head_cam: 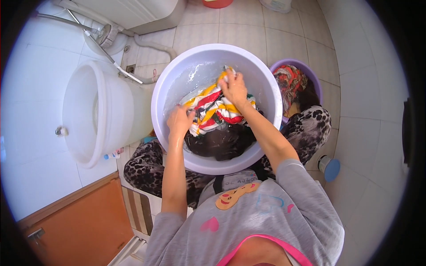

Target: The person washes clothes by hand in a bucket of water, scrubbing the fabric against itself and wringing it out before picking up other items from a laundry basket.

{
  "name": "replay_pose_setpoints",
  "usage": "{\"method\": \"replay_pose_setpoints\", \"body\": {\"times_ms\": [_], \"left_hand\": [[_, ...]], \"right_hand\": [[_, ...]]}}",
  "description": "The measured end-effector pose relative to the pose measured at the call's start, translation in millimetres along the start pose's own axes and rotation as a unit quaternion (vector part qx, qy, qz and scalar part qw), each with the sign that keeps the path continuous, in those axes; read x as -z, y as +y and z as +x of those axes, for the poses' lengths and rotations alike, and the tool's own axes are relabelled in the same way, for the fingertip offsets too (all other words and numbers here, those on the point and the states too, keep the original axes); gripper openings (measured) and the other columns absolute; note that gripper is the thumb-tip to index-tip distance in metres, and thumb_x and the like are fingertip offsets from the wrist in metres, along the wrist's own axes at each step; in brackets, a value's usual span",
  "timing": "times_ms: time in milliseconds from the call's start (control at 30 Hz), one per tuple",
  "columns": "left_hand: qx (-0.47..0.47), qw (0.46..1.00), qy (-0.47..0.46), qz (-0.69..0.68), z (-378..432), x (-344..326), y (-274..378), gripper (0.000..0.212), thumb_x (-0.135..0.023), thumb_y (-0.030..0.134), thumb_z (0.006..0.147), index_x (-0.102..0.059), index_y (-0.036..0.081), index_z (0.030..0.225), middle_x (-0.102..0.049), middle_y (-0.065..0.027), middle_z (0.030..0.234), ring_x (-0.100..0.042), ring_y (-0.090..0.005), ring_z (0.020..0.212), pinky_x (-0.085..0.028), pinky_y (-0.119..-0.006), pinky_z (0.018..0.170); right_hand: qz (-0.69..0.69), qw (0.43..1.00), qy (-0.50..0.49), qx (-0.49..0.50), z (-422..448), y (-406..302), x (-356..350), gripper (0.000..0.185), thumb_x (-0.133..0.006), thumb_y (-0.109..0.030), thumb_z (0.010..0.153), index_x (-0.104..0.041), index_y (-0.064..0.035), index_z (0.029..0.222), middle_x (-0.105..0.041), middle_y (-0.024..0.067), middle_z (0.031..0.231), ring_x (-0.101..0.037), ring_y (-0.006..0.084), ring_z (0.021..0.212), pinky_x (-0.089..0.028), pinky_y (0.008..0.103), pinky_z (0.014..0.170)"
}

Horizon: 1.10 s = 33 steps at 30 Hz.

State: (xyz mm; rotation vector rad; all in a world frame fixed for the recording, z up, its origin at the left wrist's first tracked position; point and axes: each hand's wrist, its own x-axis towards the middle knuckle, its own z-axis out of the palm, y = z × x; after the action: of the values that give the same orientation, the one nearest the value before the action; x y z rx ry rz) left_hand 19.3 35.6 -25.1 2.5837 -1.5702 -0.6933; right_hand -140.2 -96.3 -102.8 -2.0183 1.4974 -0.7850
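A large pale lilac plastic basin (217,169) holding water stands in front of me. In it lies a wet cloth with red, yellow, white and dark stripes (213,109), bunched up. Dark wet fabric (219,143) lies beside it, on the side nearer my body. My left hand (180,119) is at the left end of the striped cloth, its thumb against the edge; how firmly it holds is not clear. My right hand (234,87) grips the cloth's upper right part, with some yellow and white fabric showing past its fingers.
To the right, a smaller purple basin (319,89) holds patterned and dark clothes. A tall translucent white tub (116,113) stands at the left. Beyond it are a mop (107,36), a grey hose (154,45) and a floor drain. A blue-lidded container (329,168) sits near the right wall.
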Motion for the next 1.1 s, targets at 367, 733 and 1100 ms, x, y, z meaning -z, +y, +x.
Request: {"method": "replay_pose_setpoints", "body": {"times_ms": [367, 733, 1100], "left_hand": [[0.165, 0.490, -0.068, -0.853, 87, -70, 24, 0.049, -0.036, 0.049, 0.084, -0.047, 0.008, 0.109, -0.054, -0.0106, 0.100, -0.054, -0.0250, 0.091, -0.046, -0.041, 0.074], [0.099, 0.437, -0.007, -0.894, 78, -66, 58, 0.036, -0.045, 0.039, 0.084, -0.051, 0.008, 0.100, -0.058, -0.0081, 0.084, -0.058, -0.0234, 0.074, -0.049, -0.037, 0.064], [-0.002, 0.977, 0.213, 0.015, 70, -63, 41, 0.027, -0.052, 0.020, 0.079, -0.055, 0.003, 0.100, -0.039, -0.0194, 0.113, -0.039, -0.0392, 0.101, -0.039, -0.043, 0.084]], "right_hand": [[0.316, 0.948, -0.021, 0.031, -27, -71, -1, 0.034, -0.059, -0.017, 0.069, -0.049, -0.0025, 0.099, -0.051, 0.0185, 0.088, -0.051, 0.0354, 0.084, -0.042, 0.0397, 0.072], [0.032, 0.974, -0.024, 0.224, -3, -63, 8, 0.016, -0.060, -0.030, 0.066, -0.059, -0.0145, 0.071, -0.057, 0.0070, 0.071, -0.055, 0.0261, 0.060, -0.045, 0.0386, 0.050], [-0.141, 0.944, -0.103, 0.278, 10, 15, 15, 0.047, -0.057, -0.035, 0.072, -0.050, -0.0073, 0.109, -0.040, 0.0167, 0.116, -0.040, 0.0318, 0.104, -0.040, 0.0375, 0.080]]}}
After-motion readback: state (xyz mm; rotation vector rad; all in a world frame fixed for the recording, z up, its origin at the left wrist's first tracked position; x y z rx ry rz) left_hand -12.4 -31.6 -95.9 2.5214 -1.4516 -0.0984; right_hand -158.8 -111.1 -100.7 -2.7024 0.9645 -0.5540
